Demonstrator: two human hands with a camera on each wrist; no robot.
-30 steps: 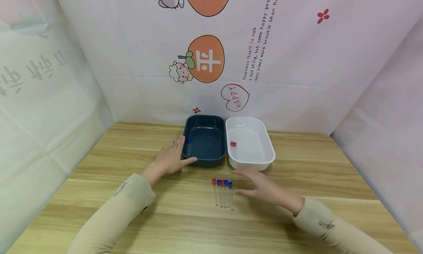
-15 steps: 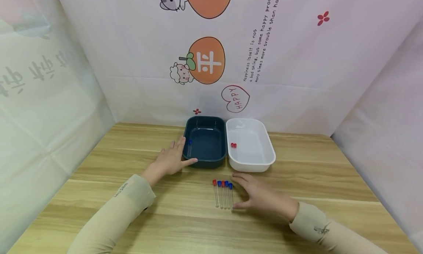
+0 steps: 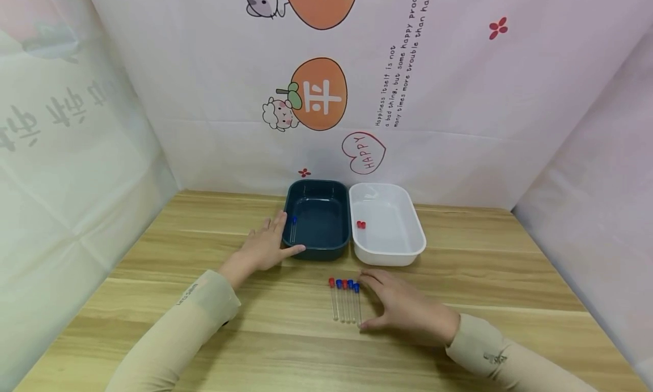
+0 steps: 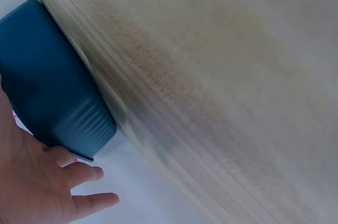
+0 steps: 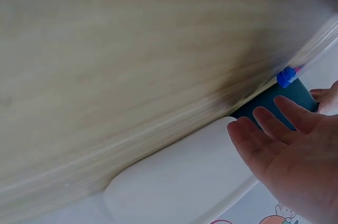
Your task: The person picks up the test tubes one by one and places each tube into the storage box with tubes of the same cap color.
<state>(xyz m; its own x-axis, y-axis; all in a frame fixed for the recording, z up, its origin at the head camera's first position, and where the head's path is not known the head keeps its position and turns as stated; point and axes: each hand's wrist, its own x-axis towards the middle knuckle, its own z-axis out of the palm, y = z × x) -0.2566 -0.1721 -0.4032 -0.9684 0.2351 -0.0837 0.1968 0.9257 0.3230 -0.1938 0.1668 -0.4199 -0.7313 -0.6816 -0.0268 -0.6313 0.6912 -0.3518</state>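
Note:
Several slim clear test tubes (image 3: 343, 301) with red and blue caps lie side by side on the table. My right hand (image 3: 400, 304) is at their right side, its fingertips by the blue cap and its thumb at the bottom end of the rightmost test tube (image 3: 359, 307). In the right wrist view its fingers are loosely extended beside a blue cap (image 5: 286, 76). My left hand (image 3: 262, 246) rests on the left rim of the dark blue tray (image 3: 318, 250), fingers spread; in the left wrist view, three of its fingers show beside the tray wall (image 4: 53, 76).
Inside the dark tray, one blue-capped test tube (image 3: 293, 228) lies along the left wall. A white tray (image 3: 390, 259) stands against its right side, with two red caps (image 3: 361, 225) showing inside. A printed white cloth (image 3: 449, 160) hangs behind the wooden table (image 3: 285, 346).
My right hand has come down and toward the front, beside the rightmost test tube, its thumb now at that tube's lower end. My left hand has stayed on the dark tray.

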